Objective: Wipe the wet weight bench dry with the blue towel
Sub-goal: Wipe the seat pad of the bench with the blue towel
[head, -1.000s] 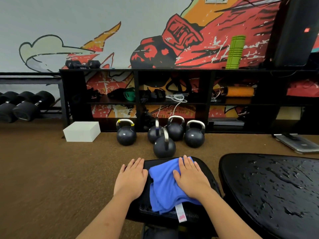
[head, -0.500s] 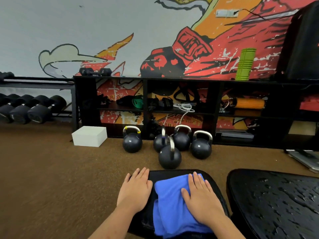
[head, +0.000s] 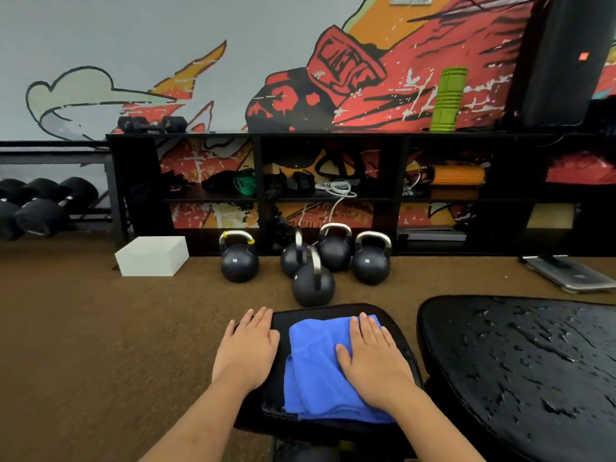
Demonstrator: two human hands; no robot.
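We see a person's right hand (head: 375,363) pressed flat, fingers together and pointing away, on a folded blue cloth towel (head: 320,371) that lies across the small black padded seat section (head: 336,315) of a weight bench; nothing is clasped in that grip, the open palm simply bearing down on the cloth. We judge this flat pose spreads pressure so the towel soaks up water and can be slid across the pad. The left hand (head: 248,350) lies palm down, its grip open and empty, on the seat's left edge just beside the towel, apparently bracing the body and steadying the pad. Both forearms reach in from the bottom of the frame, roughly parallel. To the right, apart from the seat across a narrow gap, the larger black padded backrest section (head: 520,368) glistens with beads and streaks of water, so we judge most of the drying is not yet done. Beyond the bench, five black kettlebells (head: 313,281) and a white rectangular block (head: 153,256) sit on the brown floor (head: 83,328) before a low black shelving unit (head: 260,168) against a painted red-and-orange mural wall (head: 366,68).
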